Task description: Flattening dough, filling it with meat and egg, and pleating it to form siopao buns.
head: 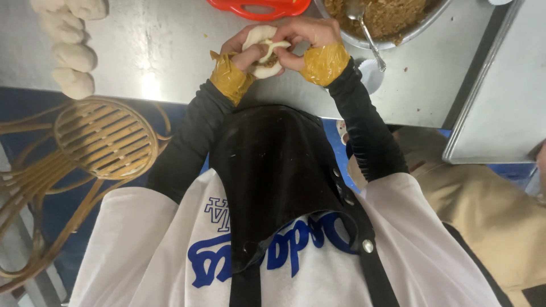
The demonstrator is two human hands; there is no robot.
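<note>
A round metal bowl at the far edge of the steel surface holds brown minced filling, with a metal spoon standing in it, handle slanting toward the person. Beside it lies a red plastic tray; what it holds cannot be seen.

Both hands meet over the surface, just in front of the bowl, around a dumpling of white dough. The left hand cups it from the side and the right hand pinches its top fold, both grips closed on the dough. A little brown filling shows at the open seam, which faces up; the dumpling's long axis runs roughly away from the person.

A row of dough lumps lies well apart at the left. A flat metal tray sits at the right, and a rattan stool stands below the surface edge.
</note>
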